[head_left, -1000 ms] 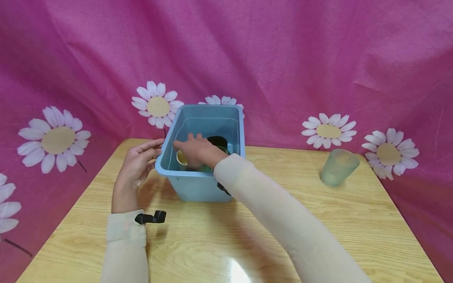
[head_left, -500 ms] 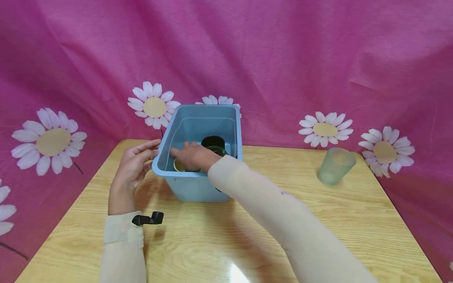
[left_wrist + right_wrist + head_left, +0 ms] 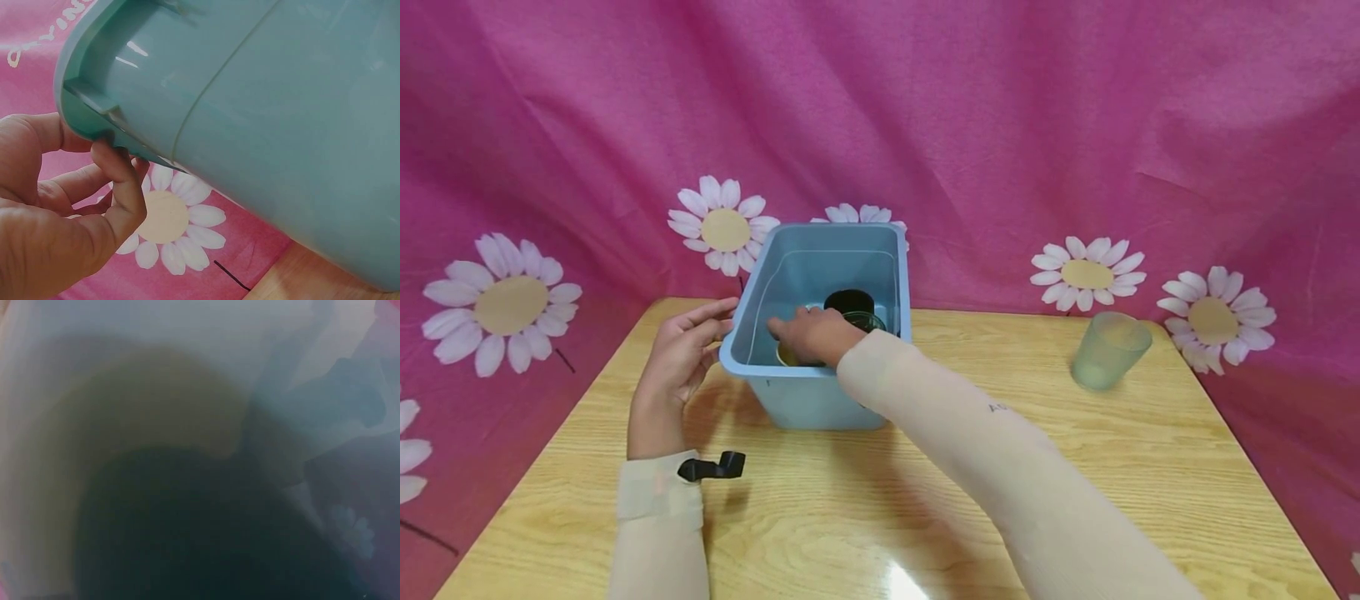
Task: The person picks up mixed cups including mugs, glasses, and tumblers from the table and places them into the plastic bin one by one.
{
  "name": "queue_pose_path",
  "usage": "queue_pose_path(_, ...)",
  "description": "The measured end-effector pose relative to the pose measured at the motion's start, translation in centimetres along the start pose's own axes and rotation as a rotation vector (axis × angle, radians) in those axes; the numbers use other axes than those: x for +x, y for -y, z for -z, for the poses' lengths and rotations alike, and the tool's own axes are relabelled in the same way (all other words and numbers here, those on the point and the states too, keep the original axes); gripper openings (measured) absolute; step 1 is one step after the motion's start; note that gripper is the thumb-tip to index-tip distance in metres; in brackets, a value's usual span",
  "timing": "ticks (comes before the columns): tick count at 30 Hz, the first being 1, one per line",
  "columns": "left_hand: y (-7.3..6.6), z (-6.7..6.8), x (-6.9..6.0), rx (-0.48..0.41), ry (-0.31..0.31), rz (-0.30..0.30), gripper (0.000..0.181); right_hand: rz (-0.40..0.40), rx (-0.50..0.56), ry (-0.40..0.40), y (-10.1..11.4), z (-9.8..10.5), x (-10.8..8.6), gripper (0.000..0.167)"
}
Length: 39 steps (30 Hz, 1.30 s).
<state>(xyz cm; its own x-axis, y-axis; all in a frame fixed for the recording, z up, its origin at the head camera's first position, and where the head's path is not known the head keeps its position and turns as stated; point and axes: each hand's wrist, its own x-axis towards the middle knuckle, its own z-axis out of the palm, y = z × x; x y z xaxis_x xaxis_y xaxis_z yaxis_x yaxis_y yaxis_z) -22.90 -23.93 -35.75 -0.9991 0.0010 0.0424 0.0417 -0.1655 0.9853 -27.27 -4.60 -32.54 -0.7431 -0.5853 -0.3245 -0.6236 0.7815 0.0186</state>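
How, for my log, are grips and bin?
Left grip holds bin at rim. Right grip inside, hold unclear. Bin on table, partly behind right sleeve.

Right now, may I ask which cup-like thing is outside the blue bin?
The frosted tumbler, on the table; the black one, green-rimmed one and yellowish one are inside the blue bin.

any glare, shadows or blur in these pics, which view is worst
Head view: mostly clear, with a white glare patch on the table near the bottom edge and soft shadows around the blue bin; left wrist view: left hand fairly clear, small white streaks of reflected light on the bin; right wrist view: the worst, hazy and blurred around a dark rounded shape I can't identify.
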Motion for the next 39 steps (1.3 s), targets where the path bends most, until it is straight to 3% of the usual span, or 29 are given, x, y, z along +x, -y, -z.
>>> queue_pose_path(8, 0.0, -0.3, 0.1, 0.006, 0.003, 0.003, 0.035, -0.054, -0.069, -0.033, -0.3, 0.5, -0.7, 0.059)
queue_pose_path(14, 0.0, -0.3, 0.1, 0.0, 0.007, 0.005, 0.036, -0.077, -0.034, -0.013, -1.3, 1.6, -1.7, 0.081)
queue_pose_path(19, 0.0, -0.2, 0.1, 0.002, 0.001, 0.01, 0.037, -0.075, 0.009, -0.067, -2.4, 3.0, -2.9, 0.094)
queue_pose_path(30, -0.1, 0.1, 0.2, 0.011, 0.0, 0.009, 0.038, -0.063, 0.068, -0.159, -4.6, 5.1, -6.9, 0.092)
queue_pose_path(39, 0.0, 0.3, 0.3, -0.005, 0.007, -0.003, 0.03, -0.083, 0.092, -0.258, -8.4, 4.0, -10.8, 0.09)
